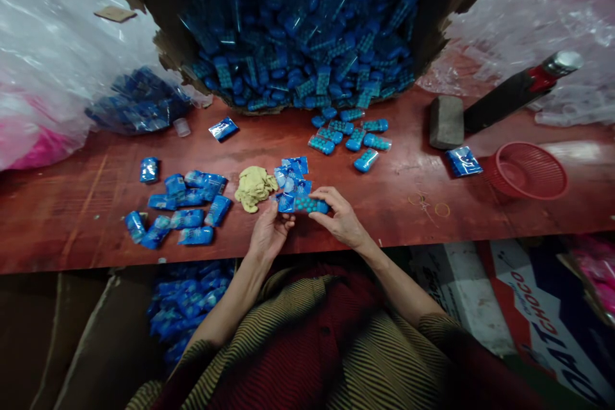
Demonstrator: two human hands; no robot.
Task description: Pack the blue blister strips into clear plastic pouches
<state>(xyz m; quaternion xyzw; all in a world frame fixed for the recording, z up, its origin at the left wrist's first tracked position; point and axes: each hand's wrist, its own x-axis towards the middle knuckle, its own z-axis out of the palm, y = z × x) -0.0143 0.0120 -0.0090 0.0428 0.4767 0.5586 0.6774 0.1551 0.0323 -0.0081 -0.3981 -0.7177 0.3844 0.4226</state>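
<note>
My right hand [340, 216] pinches a small clear tube of blue balls [307, 205] by its blue-capped end. In my left hand [271, 230] a blue printed wrapper sleeve [285, 203] is held between thumb and fingers, right at the other end of the tube. Whether the tube's tip is inside the sleeve or only touching it, I cannot tell. Loose flat wrapper sleeves [290, 172] lie just beyond my hands. A crumpled yellow cloth [254, 187] sits beside them on the left. Several unwrapped tubes [355, 139] are scattered further back, and several wrapped ones [187, 218] lie to the left.
A torn carton [168, 45] heaped with tubes stands behind the red table [408, 205]. On the right are a grey block [446, 122], a dark bottle [509, 96] and a red basket [528, 170]. A bag of blue packets [139, 100] lies back left; more blue packs [192, 301] are below the edge.
</note>
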